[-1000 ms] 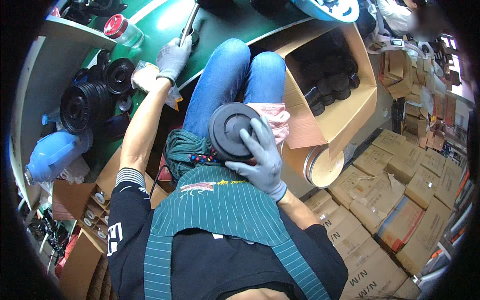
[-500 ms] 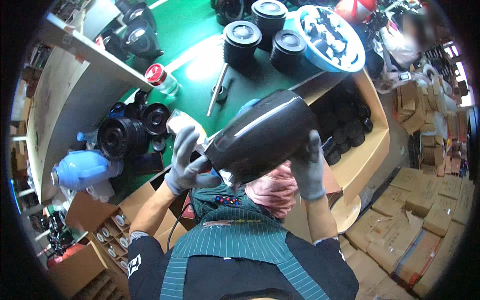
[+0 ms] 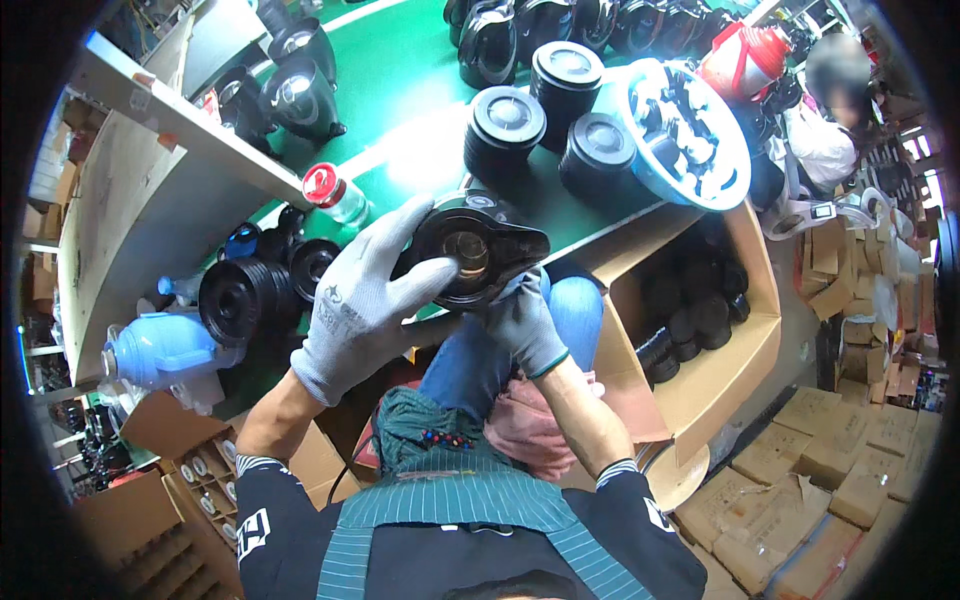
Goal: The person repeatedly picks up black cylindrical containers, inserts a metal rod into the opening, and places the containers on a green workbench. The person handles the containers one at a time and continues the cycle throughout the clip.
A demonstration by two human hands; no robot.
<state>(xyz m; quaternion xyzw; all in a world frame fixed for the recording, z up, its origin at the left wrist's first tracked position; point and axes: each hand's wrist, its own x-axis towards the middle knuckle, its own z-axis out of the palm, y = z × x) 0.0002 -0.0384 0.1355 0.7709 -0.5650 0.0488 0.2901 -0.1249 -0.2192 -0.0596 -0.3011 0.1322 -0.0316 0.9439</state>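
Observation:
A glossy black jug shell (image 3: 510,245) with a pouring spout is held over my lap, its round opening facing up and the spout pointing right. My left hand (image 3: 360,290), in a grey glove, is closed on its left side, with the thumb across the rim by the opening. From below and to the right, my gloved right hand (image 3: 525,325) grips the same shell; its fingertips are partly hidden. Beyond it on the green table stand stacks of round black lids (image 3: 505,118), (image 3: 598,145). A clear jar with a red lid (image 3: 338,190) stands left of them.
A light blue basin (image 3: 738,175) of small white and black parts sits at the table's right edge. Below it is an open carton (image 3: 725,375) holding black round parts. At left are black discs (image 3: 240,300) and a blue flask (image 3: 165,350). Black jugs (image 3: 545,25) line the back.
The black shell has turned from lying sideways to its opening facing up, and moved left. My right hand has come inward beneath it; my left hand has closed on its rim.

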